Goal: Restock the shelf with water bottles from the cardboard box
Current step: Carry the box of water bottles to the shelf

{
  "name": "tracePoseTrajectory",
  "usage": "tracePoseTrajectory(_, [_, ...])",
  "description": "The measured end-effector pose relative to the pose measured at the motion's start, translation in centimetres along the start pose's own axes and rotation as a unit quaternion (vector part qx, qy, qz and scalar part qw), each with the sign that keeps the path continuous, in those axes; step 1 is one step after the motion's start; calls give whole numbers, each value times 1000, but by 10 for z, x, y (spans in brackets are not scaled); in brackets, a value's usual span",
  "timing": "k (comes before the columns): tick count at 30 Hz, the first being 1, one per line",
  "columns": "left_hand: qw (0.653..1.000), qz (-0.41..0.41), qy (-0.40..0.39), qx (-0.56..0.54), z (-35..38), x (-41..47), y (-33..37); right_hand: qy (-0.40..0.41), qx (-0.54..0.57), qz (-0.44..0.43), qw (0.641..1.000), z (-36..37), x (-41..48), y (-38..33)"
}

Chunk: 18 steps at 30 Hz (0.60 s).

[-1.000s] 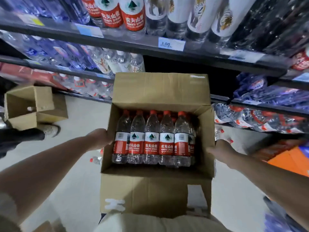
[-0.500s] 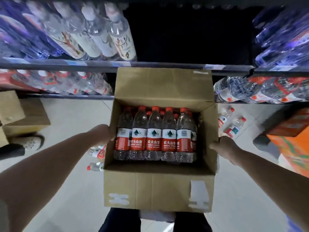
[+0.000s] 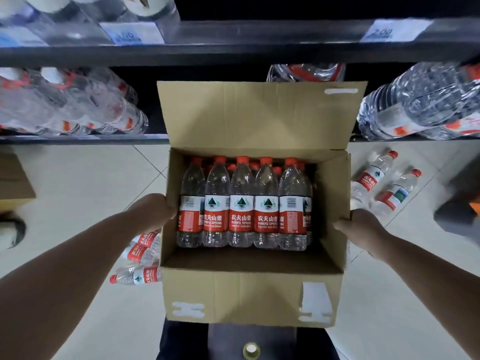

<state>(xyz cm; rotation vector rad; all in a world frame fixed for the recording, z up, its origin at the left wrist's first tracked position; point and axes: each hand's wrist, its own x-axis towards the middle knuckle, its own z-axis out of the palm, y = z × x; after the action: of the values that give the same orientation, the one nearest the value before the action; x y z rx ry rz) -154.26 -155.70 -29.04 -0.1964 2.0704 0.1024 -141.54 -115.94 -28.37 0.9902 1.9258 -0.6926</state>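
Setting: pale tiled shop floor (image 3: 78, 183) before us, with a dark metal shelf (image 3: 259, 48) of clear bottled water running across the top.
Box: we carry the open brown cardboard box (image 3: 249, 294) low in front of us, its far flap standing up.
Contents: clear plastic water bottles with red caps and red labels (image 3: 241, 203) stand upright, filling the far part; the near strip is bare.
Grip: our left hand (image 3: 153, 211) and right hand (image 3: 361, 229) are each clamped on a side wall.
Strays: loose bottles of the same kind (image 3: 384, 183) lie on the floor both sides.
Progress: we judge restocking barely begun; the box looks nearly full.
Change: the shelves have risen in view and the floor has neared, so we have lowered the box.
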Motion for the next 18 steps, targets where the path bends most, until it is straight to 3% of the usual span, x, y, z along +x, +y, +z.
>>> tracePoseTrajectory(14, [1000, -14, 15, -6, 66, 101, -6, 6, -18, -9, 1000, 68, 101, 11])
tracePoseTrajectory(18, [998, -27, 10, -52, 82, 116, -8, 12, -31, -11, 999, 78, 118, 12])
